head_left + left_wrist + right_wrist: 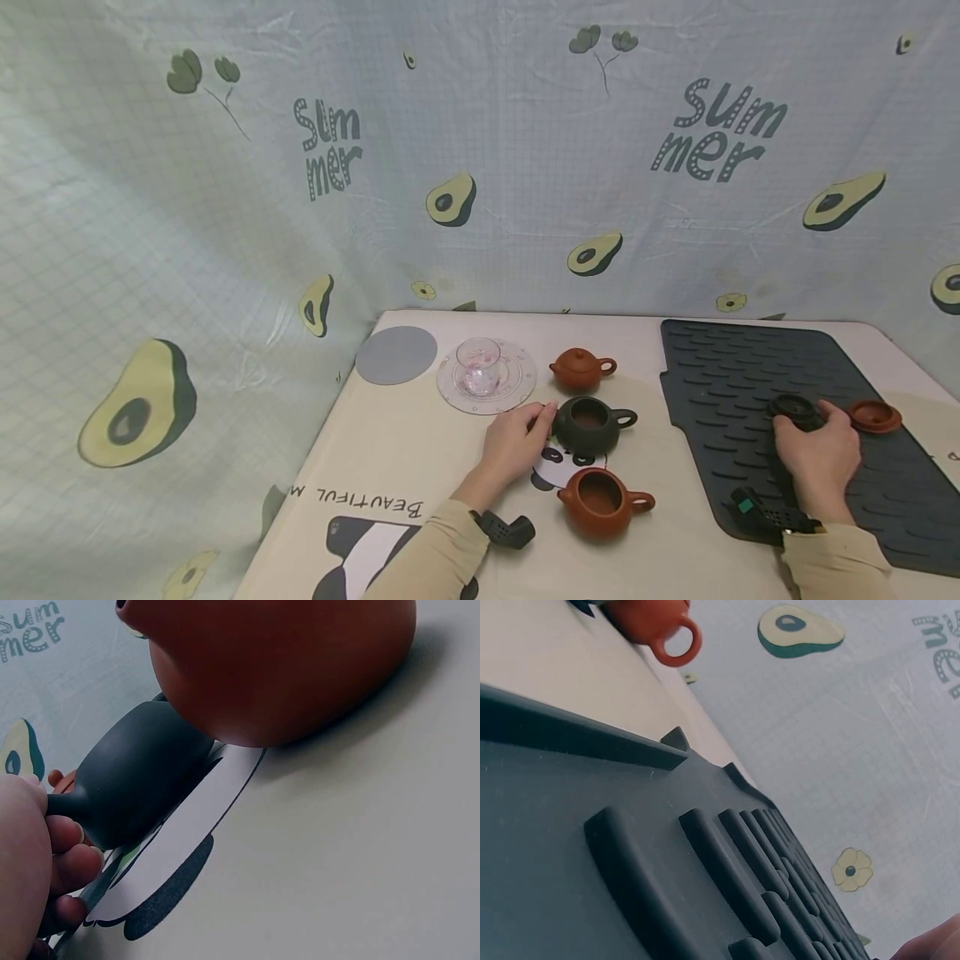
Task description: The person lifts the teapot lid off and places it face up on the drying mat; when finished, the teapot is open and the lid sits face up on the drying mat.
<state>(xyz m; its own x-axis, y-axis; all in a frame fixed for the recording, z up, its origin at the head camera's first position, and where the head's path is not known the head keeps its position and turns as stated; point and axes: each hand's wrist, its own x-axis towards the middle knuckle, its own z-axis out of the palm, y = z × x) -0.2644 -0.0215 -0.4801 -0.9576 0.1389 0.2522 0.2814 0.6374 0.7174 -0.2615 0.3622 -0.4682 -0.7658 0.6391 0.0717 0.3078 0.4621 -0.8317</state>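
Note:
My left hand (513,446) pinches the spout of a black teapot (142,769), which stands lidless on the table. On the dark ribbed mat, my right hand (821,458) has its thumb and fingers around a black teapot lid (792,408). Just right of those fingers lies a reddish-brown lid (875,416). Nearer me than the black pot stands an open reddish-brown teapot (597,505). Behind the black pot is a smaller orange-brown teapot (579,369) with its lid on. Only a sliver of the right hand shows in the right wrist view; the lid is not visible there.
A clear glass cup (478,367) stands on a round patterned coaster (453,392) at the back left. Beside it lies a grey oval mat (396,356). The drying mat (720,367) has raised ribs and an upturned edge. A printed curtain (510,125) hangs behind the table.

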